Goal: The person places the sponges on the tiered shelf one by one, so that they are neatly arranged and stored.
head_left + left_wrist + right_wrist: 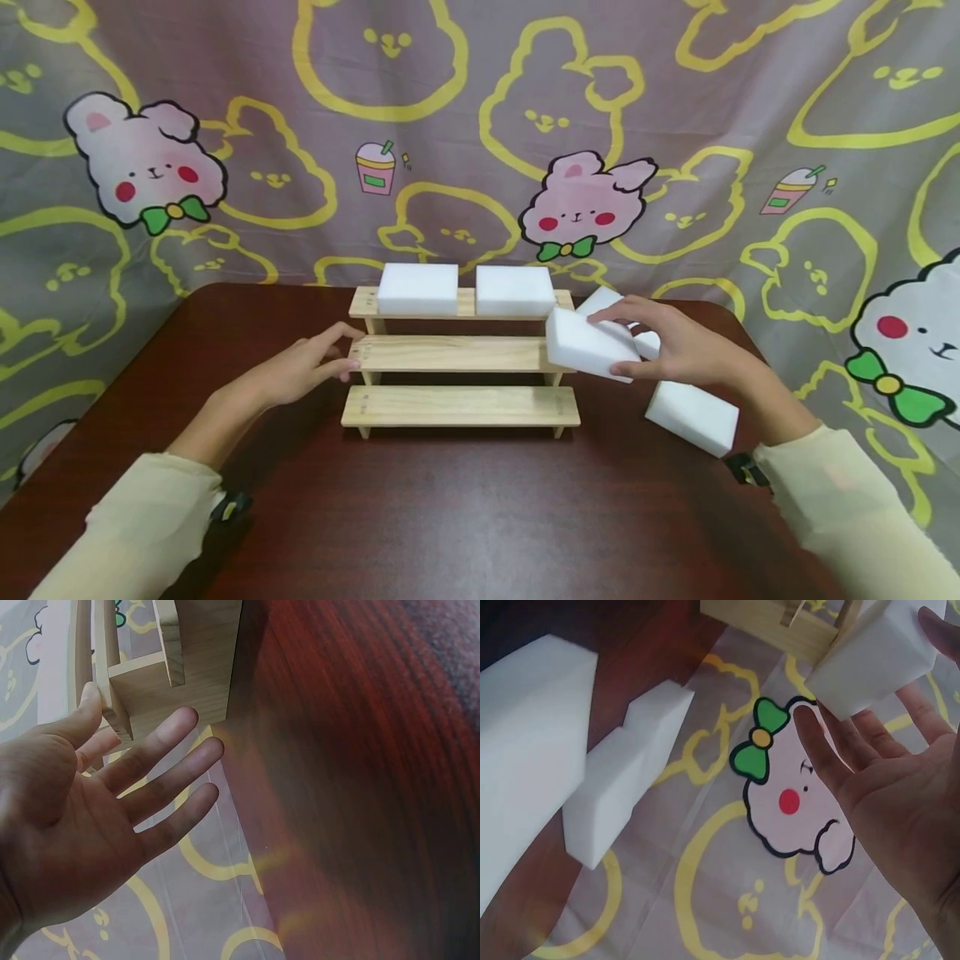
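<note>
A three-tier wooden shelf stands on the table, with one white foam block and another white block side by side on its top tier. My left hand holds the left end of the middle tier between thumb and index finger; the other fingers stretch out loosely in the left wrist view. My right hand grips a third white block between thumb and fingers. That block is tilted over the right end of the middle tier; whether it touches the wood I cannot tell.
To the right, a white block lies on the dark red-brown table. More white blocks lie behind my right hand, partly hidden in the head view. A patterned curtain hangs behind the table.
</note>
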The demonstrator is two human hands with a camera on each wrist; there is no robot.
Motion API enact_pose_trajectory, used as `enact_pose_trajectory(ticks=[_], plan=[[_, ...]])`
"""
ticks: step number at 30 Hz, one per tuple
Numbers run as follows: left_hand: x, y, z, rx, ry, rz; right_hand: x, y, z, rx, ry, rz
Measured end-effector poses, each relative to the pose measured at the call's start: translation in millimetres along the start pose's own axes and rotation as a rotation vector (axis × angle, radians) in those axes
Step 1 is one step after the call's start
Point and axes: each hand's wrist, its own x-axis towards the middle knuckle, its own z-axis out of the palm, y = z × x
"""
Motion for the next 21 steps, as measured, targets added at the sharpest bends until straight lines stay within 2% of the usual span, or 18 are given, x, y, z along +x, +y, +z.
enact_pose_trajectory(ticks=[6, 13, 21], plan=[[-0.2, -1.8, 1.0, -0.001, 0.002, 0.006, 6.9, -5, 8, 0.041, -0.025, -0.010], [0.4, -0.9, 1.4, 0.002, 0.001, -0.013, 18.6, -9, 16, 0.088, -0.031, -0.081], [1.0, 0.5, 1.5, 0.000, -0.002, -0.019, 28.2, -19, 24, 0.114, -0.049, -0.087]])
